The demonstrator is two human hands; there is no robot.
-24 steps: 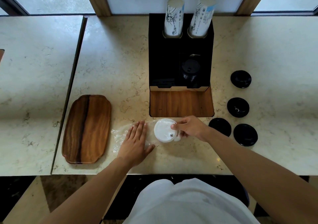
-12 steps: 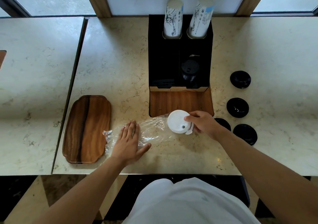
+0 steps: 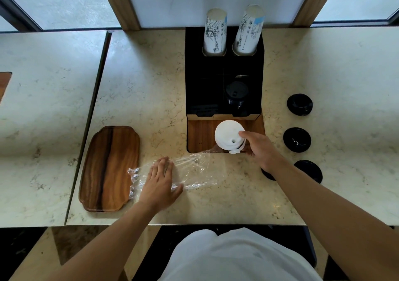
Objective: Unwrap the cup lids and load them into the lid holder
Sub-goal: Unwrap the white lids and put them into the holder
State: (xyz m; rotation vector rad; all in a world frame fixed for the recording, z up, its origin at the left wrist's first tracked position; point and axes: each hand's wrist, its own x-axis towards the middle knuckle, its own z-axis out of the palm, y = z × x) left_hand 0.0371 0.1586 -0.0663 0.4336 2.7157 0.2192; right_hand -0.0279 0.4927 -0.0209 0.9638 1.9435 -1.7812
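Note:
My right hand [image 3: 260,150] grips a stack of white cup lids [image 3: 228,137], held just above the wooden base of the black lid holder [image 3: 204,90]. The stack is out of the clear plastic wrap [image 3: 194,170], which lies crumpled on the counter. My left hand [image 3: 160,182] lies flat on the wrap's left part, fingers spread. A stack of black lids [image 3: 236,95] sits in the holder's right compartment; the left compartment looks dark and I cannot tell what it contains.
Two sleeves of paper cups [image 3: 214,32] stand in the holder's top. Black lids [image 3: 299,104] lie singly on the counter to the right, one partly under my right arm. A wooden tray [image 3: 110,168] lies to the left. The counter's front edge is near my body.
My right hand pulled the white lid stack out of the wrap and carried it up and right, over the holder's wooden base. My left hand slid left, pressing the wrap down.

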